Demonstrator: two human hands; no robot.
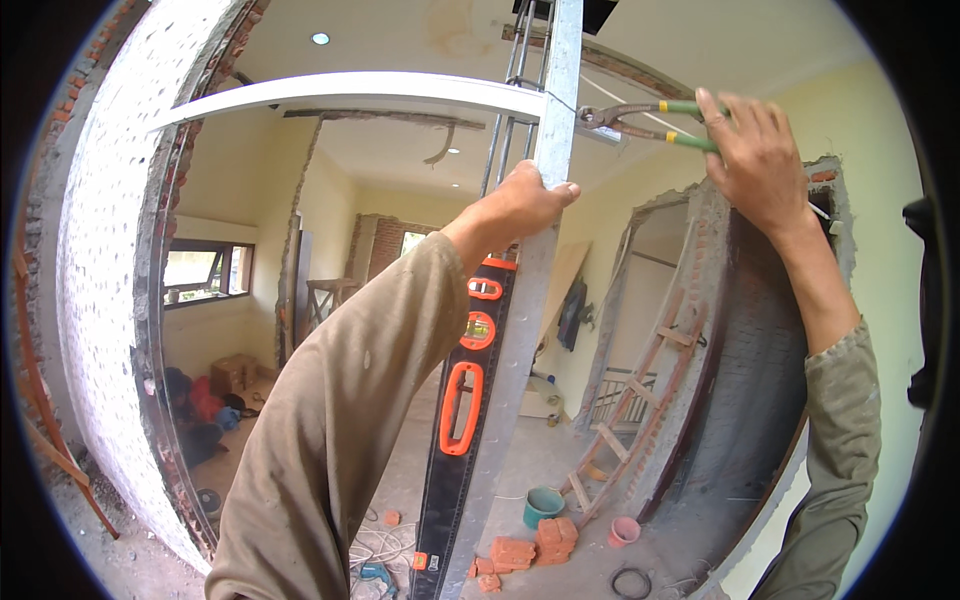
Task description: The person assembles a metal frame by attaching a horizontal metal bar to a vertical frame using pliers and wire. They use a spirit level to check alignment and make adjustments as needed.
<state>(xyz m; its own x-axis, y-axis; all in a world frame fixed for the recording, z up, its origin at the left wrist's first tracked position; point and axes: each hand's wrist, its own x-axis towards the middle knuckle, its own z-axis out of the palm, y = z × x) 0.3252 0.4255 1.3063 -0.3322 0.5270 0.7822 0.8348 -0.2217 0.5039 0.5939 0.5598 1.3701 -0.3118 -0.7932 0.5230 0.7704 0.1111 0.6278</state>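
Note:
My left hand (pixel 522 205) is wrapped round an upright grey metal bar (pixel 560 110), its thumb across the front. Below that hand a black spirit level (pixel 455 470) with orange-rimmed windows stands upright along the bar. In my right hand (pixel 755 160) are the green handles of pincers (pixel 640 118), held sideways with the handles spread apart. The jaws of the pincers meet a thin wire beside the bar. Level with them, a white horizontal beam (pixel 380 88) crosses behind the bar. Steel reinforcing rods (pixel 518 60) rise just left of the bar.
A wooden ladder (pixel 640 390) leans at the right. On the floor are orange bricks (pixel 530 548), a green bucket (pixel 544 507), a pink bucket (pixel 624 531), a blue power tool (pixel 377 578) and a loose cable (pixel 380 540). A rough white column (pixel 110 220) stands at the left.

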